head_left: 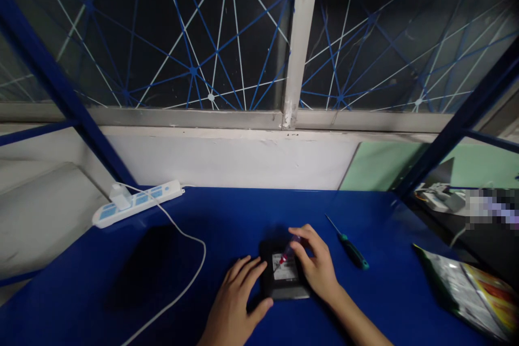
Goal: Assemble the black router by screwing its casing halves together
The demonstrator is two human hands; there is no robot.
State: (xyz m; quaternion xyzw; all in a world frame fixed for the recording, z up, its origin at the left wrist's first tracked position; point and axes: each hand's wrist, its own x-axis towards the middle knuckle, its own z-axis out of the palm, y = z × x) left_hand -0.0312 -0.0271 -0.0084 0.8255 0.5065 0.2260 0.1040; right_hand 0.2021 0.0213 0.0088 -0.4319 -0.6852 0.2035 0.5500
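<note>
Overhead, the window (162,38) spans the view, its panes dark behind blue and white lines and cut off at the top. Below it lies the blue table (243,208), its near edge out of frame. At far right a shiny packet (466,286) meets the frame's edge, its print too blurred to read; at left sits a white power strip (141,204), partly covered by a plugged-in adapter (120,197).

The left hand (239,297), its wrist cut off below, is spread with nothing grasped, fingertips at the left side of a flat black device (288,290). That device lies on the table between both hands, its right side partly hidden by the right hand (318,267). A green-handled screwdriver (352,250) rests beyond. Thumb and fingers of the right hand pinch a slim red-and-purple tool (286,254), mostly covering its upper end; whether its thin tip touches the white label (288,271) cannot be told.
</note>
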